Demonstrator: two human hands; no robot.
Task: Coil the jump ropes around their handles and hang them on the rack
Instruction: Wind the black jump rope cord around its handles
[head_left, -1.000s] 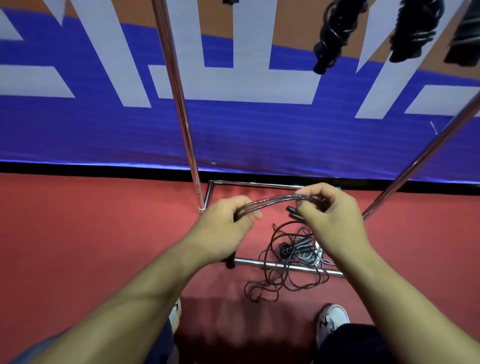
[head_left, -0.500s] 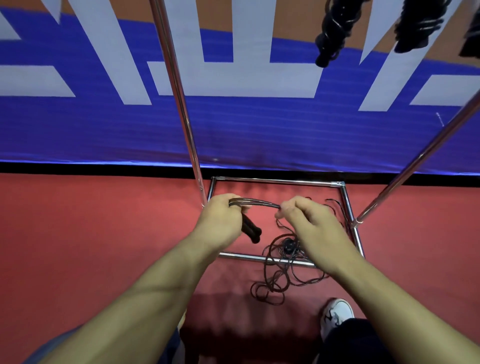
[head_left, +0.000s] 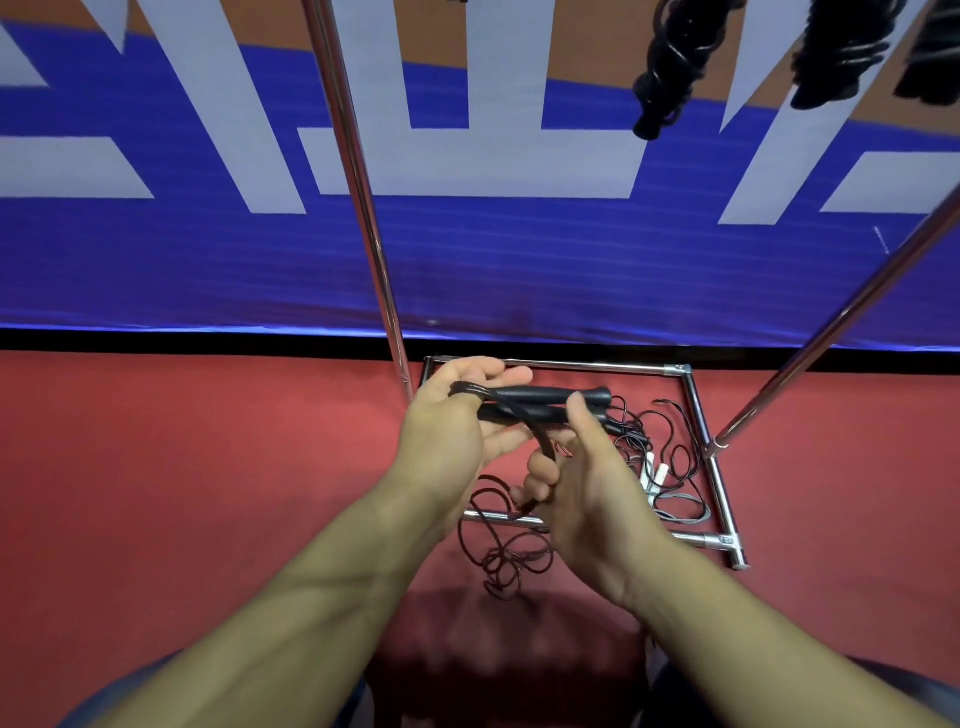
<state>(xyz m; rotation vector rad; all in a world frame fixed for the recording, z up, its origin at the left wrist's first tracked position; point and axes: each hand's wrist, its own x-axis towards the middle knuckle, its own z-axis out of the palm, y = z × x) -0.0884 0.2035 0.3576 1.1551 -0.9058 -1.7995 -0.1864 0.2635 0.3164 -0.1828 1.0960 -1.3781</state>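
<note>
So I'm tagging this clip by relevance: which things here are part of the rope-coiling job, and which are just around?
Part of the job:
- black handles, held in the left hand
- rope strands, gripped by the right hand
- loose ropes on the floor
- coiled ropes already hanging
- rack frame

Just around:
- blue banner
- red floor
</note>
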